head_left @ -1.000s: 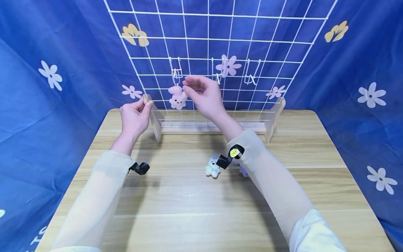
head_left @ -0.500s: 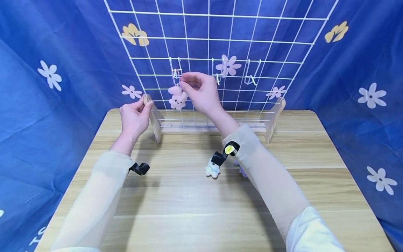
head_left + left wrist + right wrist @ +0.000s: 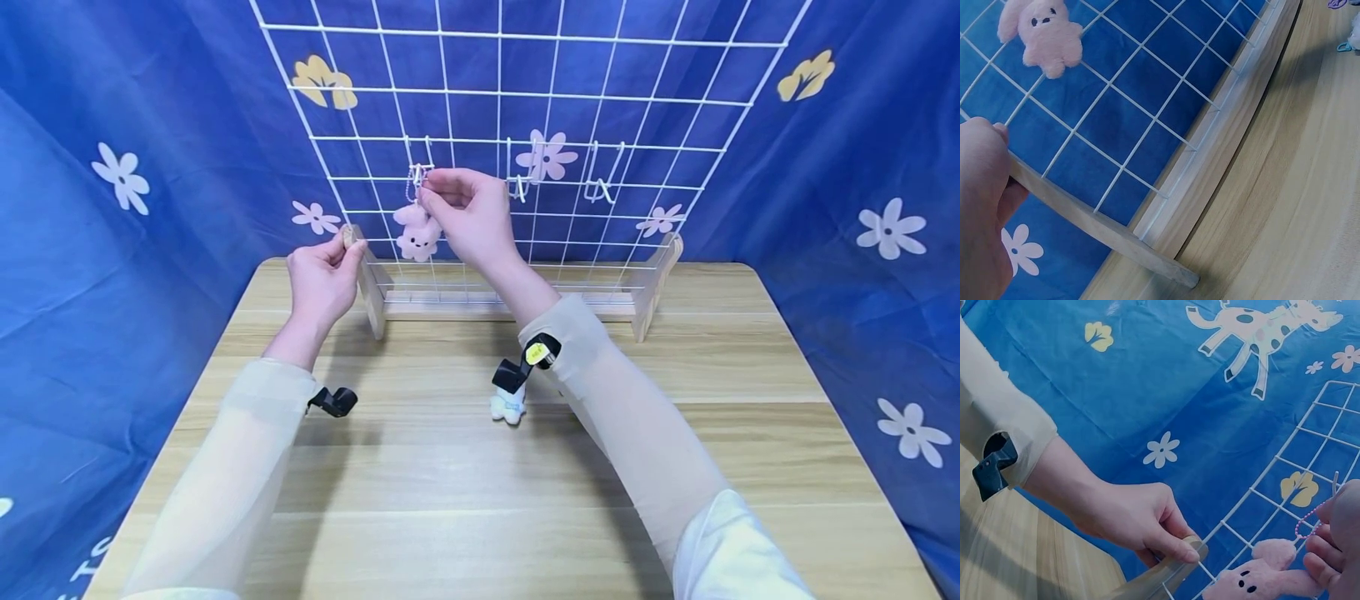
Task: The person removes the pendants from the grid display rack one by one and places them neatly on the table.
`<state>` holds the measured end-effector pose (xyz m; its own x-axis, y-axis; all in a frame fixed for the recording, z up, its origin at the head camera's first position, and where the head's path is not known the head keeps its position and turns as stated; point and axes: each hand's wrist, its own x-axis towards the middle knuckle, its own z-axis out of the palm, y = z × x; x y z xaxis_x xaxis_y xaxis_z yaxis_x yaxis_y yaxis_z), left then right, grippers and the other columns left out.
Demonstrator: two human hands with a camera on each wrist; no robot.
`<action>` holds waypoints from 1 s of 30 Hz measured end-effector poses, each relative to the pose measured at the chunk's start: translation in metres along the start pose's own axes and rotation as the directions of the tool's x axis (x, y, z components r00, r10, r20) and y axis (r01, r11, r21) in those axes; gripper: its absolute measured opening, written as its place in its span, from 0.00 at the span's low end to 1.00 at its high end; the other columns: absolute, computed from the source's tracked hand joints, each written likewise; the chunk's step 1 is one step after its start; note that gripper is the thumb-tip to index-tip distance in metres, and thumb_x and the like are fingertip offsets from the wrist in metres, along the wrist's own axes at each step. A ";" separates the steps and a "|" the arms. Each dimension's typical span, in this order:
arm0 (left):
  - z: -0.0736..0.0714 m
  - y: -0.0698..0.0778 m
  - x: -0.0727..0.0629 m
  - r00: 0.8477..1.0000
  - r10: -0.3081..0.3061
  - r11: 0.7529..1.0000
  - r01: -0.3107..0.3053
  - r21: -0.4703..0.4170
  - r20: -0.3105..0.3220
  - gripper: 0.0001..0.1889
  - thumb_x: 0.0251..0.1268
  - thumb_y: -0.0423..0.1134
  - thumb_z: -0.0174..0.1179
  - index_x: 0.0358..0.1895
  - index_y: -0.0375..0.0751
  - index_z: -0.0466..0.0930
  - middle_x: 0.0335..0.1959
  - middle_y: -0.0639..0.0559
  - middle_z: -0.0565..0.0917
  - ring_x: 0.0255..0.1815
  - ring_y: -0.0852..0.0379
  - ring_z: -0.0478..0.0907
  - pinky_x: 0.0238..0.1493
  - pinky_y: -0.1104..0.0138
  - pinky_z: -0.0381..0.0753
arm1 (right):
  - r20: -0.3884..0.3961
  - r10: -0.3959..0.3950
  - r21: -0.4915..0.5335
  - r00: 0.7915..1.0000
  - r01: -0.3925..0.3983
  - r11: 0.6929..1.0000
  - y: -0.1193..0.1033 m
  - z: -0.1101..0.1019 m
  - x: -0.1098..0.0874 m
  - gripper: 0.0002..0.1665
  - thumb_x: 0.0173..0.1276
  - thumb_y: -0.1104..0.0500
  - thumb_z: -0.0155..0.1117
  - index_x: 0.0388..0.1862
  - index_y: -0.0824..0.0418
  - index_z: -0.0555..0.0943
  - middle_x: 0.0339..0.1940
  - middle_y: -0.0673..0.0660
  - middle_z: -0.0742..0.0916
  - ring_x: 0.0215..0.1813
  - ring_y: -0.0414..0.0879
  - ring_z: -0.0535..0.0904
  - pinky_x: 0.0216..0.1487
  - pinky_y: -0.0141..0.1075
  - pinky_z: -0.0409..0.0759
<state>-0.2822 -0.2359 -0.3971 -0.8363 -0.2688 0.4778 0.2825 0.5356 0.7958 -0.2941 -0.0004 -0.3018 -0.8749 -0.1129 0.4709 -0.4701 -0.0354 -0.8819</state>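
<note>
A pink plush bunny keychain (image 3: 417, 237) hangs by its beaded chain (image 3: 1300, 528) at the left hook (image 3: 418, 172) on a white wire grid. My right hand (image 3: 474, 212) pinches the chain just above the bunny, thumb and fingertips close under the hook. Its fingers partly cover the chain in the head view. My left hand (image 3: 321, 283) grips the upper end of the stand's left wooden side piece (image 3: 1104, 228) between thumb and fingers. In the left wrist view, the bunny dangles in front of the grid, beyond that hand.
Two more hooks, a middle hook (image 3: 518, 187) and a right hook (image 3: 600, 190), sit on the wire grid (image 3: 558, 97). A white plush keychain (image 3: 509, 407) lies on the wooden table (image 3: 420, 517), partly behind the right wrist camera. A purple piece (image 3: 1337, 3) shows at the left wrist view's corner.
My right hand has moved left and slightly up, from beside the bunny to its chain. The bunny has shifted a little left. My left hand keeps its place on the stand.
</note>
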 end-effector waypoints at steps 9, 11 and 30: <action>0.000 0.000 0.000 1.000 -0.002 1.000 0.002 0.011 -0.001 0.17 0.73 0.39 0.70 0.60 0.38 0.85 0.53 0.39 0.87 0.50 0.56 0.88 0.46 0.77 0.87 | -0.064 -0.003 -0.055 0.998 -0.001 0.998 -0.002 0.005 0.002 0.06 0.70 0.69 0.74 0.43 0.72 0.90 0.37 0.61 0.92 0.36 0.46 0.87 0.42 0.31 0.88; 0.000 0.000 -0.001 1.000 0.000 1.000 0.000 0.014 -0.001 0.16 0.73 0.39 0.70 0.60 0.38 0.85 0.53 0.39 0.87 0.50 0.56 0.88 0.46 0.77 0.87 | -0.077 0.011 -0.076 0.997 -0.017 0.997 -0.003 0.006 0.003 0.06 0.70 0.68 0.74 0.43 0.71 0.90 0.36 0.61 0.92 0.35 0.45 0.87 0.42 0.30 0.87; 0.000 -0.001 0.001 1.000 0.027 1.000 -0.027 0.016 -0.014 0.17 0.73 0.37 0.70 0.60 0.34 0.84 0.52 0.37 0.86 0.48 0.60 0.88 0.45 0.78 0.86 | -0.030 0.027 -0.045 0.999 -0.028 0.999 -0.007 0.002 0.005 0.05 0.73 0.69 0.71 0.43 0.71 0.90 0.34 0.61 0.92 0.36 0.45 0.88 0.43 0.30 0.87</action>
<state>-0.2833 -0.2365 -0.3980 -0.8218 -0.2648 0.5044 0.2978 0.5552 0.7766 -0.2954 -0.0024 -0.2931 -0.8902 -0.0835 0.4478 -0.4502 0.0120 -0.8928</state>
